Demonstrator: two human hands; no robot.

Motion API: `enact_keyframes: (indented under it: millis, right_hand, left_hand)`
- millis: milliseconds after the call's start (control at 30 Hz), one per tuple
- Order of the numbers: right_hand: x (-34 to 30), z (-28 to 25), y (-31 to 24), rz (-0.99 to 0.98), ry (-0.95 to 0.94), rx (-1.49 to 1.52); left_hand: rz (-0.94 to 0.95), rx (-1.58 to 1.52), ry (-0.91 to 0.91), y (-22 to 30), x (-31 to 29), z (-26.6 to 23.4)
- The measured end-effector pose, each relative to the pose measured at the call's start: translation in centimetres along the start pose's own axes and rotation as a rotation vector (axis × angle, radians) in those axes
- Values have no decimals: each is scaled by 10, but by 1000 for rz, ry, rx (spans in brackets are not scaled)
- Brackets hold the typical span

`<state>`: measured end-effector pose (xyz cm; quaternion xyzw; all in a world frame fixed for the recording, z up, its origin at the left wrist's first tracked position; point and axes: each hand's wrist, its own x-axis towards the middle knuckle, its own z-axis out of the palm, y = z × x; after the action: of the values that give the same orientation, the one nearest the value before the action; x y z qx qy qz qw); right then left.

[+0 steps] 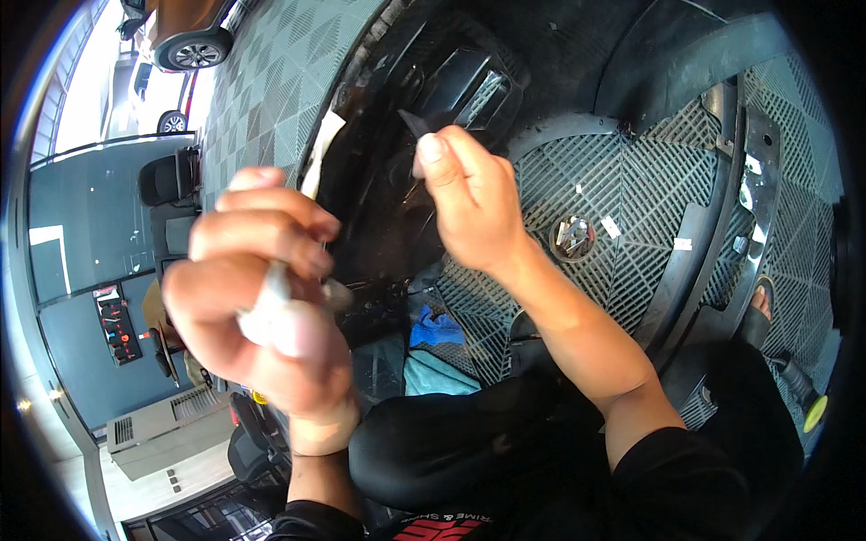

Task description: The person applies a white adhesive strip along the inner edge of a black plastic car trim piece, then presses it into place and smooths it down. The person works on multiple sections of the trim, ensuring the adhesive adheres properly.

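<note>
My right hand [469,194] is closed, thumb against the bent fingers, pinching a thin dark pointed strip [414,123] whose tip sticks out to the upper left. Nearer the camera, my left hand [257,298] is raised with its fingers curled in. Something pale lies between its thumb and fingers, too blurred to name. Just above those fingers, a white strip [325,151] stands out against the edge of a large black panel that looks like a car bumper [564,50]. Both hands are over or in front of this panel, which has a recessed opening [483,95].
A round container [574,239] of small scraps sits on the grey slatted floor [550,185]. Blue cloth [435,326] and teal cloth [437,374] lie by my knees. A long black bar [708,243] stretches along the right. Cars [194,45] and an office chair [162,180] stand at left.
</note>
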<state>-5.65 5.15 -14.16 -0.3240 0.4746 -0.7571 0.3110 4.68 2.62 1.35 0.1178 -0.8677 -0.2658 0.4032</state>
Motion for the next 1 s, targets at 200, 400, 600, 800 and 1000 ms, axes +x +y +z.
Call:
enact_keyframes:
  millis: [200, 400, 600, 800, 1000]
  right_hand:
    - [12, -29, 5, 26, -90, 29]
    - [11, -42, 3, 132, -104, 21]
    - [30, -60, -13, -157, -163, -131]
    - [79, -91, -94, -336, -480, -562]
    - [109, -88, -146, -647, -784, -945]
  left_hand:
    - [-376, -447, 356, 4, -48, 22]
    - [-843, -1206, 686, 11, -41, 35]
    - [-837, -935, 697, 11, -42, 55]
    - [-819, -1120, 748, 6, -45, 69]
    - [-740, -1262, 598, -28, -43, 71]
